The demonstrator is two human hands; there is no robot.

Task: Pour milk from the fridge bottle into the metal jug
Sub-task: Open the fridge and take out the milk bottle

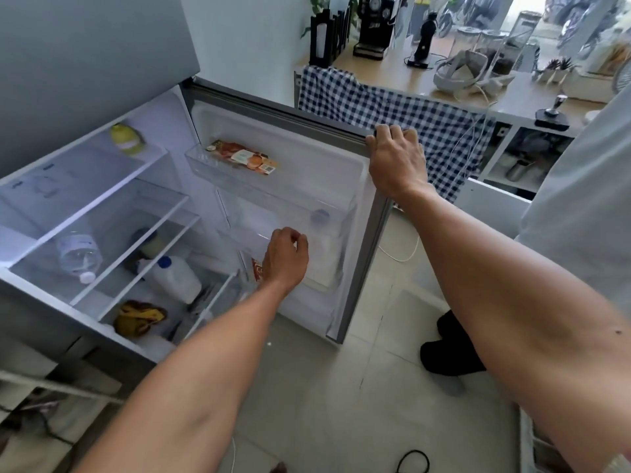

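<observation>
My right hand (396, 162) is clamped over the top corner of the open fridge door (372, 233), fingers curled round its edge, holding it swung wide. My left hand (285, 259) hangs in front of the lower door shelf (327, 264), fingers loosely curled and half closed, gripping nothing that I can see; whether the fingertips touch the shelf I cannot tell. Just behind that hand, a large pale bottle with a blue cap (319, 240) stands in the lower door shelf, blurred through the clear plastic, and a red-printed carton (256, 269) sits just left of the hand. Inside the fridge a white milk bottle (176, 279) with a blue cap stands on a lower shelf, near the door hinge side. A clear water bottle (78, 256) lies on its side on the shelf above it, a yellow-green object (127, 138) sits on the top shelf, and a yellow bundle (138, 317) lies at the bottom. A flat food packet (242, 156) rests in the upper door shelf. Beyond the door a blue checked cloth (392, 107) drapes over the edge of the table (386, 76), which carries a black coffee machine (374, 25). A small metal jug (517, 169) stands in an open cubby under the table, well apart from both hands.
</observation>
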